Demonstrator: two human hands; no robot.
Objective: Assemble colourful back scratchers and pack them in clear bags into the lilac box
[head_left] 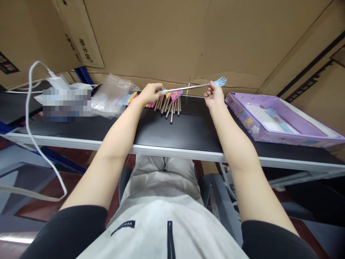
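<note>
A back scratcher with a silver rod (185, 87) and a light blue hand-shaped head stretches between both my hands above the table. My left hand (151, 94) is closed on its blue handle end. At the other end, my right hand (215, 94) grips it just below the blue head. Beneath the rod lies a pile of metal tubes (171, 114) with yellow and pink hand-shaped heads. Several colourful handles (132, 97) lie partly hidden behind my left hand and wrist.
To the right, a purple open box (258, 133) holds another light blue back scratcher (280, 120). Clear plastic bags (110, 99) lie on the left of the black table (178, 136). A white cable (28, 104) hangs over the left edge; cardboard (167, 43) walls the back.
</note>
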